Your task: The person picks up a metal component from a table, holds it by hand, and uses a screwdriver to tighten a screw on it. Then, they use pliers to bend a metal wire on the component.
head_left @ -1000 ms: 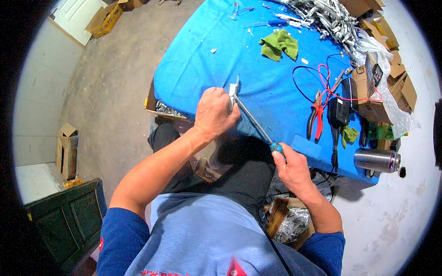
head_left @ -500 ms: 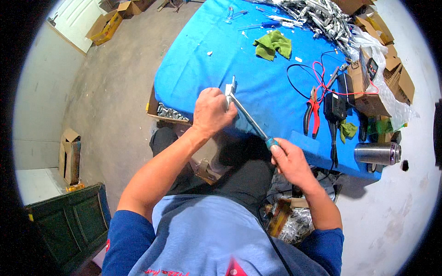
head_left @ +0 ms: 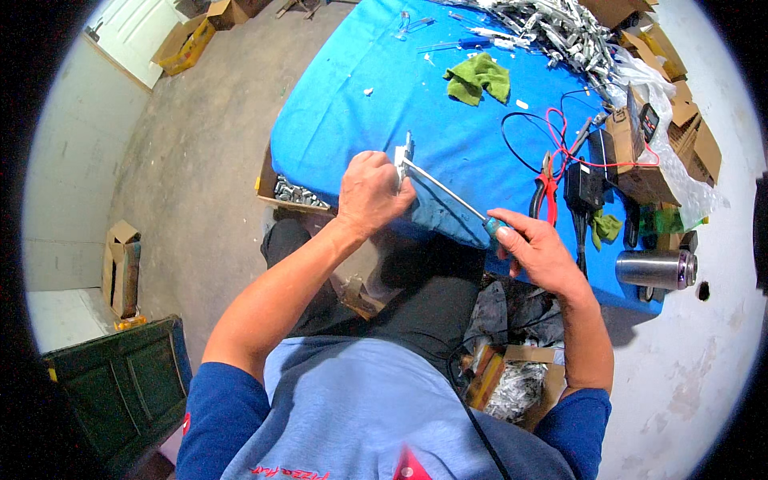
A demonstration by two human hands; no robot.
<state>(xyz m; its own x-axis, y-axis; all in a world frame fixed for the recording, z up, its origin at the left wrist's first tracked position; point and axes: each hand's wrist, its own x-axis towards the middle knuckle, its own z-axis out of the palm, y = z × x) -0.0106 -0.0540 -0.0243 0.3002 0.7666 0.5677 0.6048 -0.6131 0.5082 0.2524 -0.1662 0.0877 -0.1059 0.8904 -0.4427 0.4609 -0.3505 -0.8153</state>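
Note:
My left hand (head_left: pixel 373 192) is closed round a small metal and white part (head_left: pixel 402 156) near the front edge of the blue-covered table (head_left: pixel 336 120). Only the upper end of that part shows above my fist. In my right hand (head_left: pixel 534 250) is a screwdriver (head_left: pixel 448 192), gripped by its teal handle. Its long shaft slants up to the left, and the tip meets the part beside my left thumb. Whether the tip sits in a slot or only rests against the part, I cannot tell.
Red-handled pliers (head_left: pixel 546 196), a black adapter (head_left: pixel 582 186) and a metal flask (head_left: pixel 656 269) lie on the right. A green cloth (head_left: pixel 478 79) is farther back, before a heap of metal parts (head_left: pixel 556 32). A box of small metal pieces (head_left: pixel 296 194) stands below the table's left edge.
My right hand has swung right and up with the screwdriver handle, so the shaft lies flatter. The tip stays at the part. My left hand has hardly moved.

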